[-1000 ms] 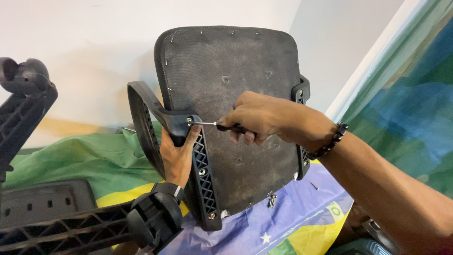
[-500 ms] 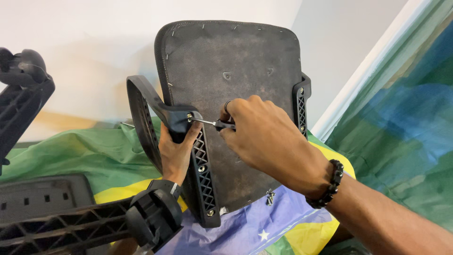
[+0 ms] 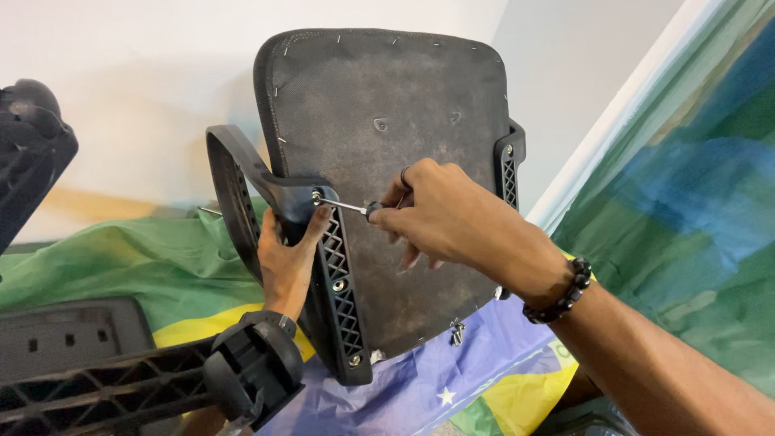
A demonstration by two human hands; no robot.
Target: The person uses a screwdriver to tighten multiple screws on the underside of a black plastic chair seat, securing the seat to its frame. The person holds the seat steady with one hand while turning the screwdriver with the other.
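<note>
An upturned chair seat (image 3: pixel 404 145) stands on edge, its dusty dark underside facing me. A black plastic armrest (image 3: pixel 242 182) is mounted on its left side by a latticed bracket (image 3: pixel 339 282). My left hand (image 3: pixel 284 262) grips the armrest bracket from behind, thumb on its front. My right hand (image 3: pixel 448 214) holds a screwdriver (image 3: pixel 347 207) whose metal tip sits on a screw at the top of the bracket. A second armrest (image 3: pixel 508 165) shows on the seat's right edge.
A black chair base with a caster (image 3: pixel 242 375) lies at lower left, with another black part (image 3: pixel 32 153) at the far left. Green, yellow and blue cloth (image 3: pixel 129 258) covers the surface. A white wall stands behind; a painted panel (image 3: pixel 694 186) is at right.
My right hand has shifted and turned on the screwdriver, the forearm dropping lower to the right. The left hand keeps its grip on the armrest bracket.
</note>
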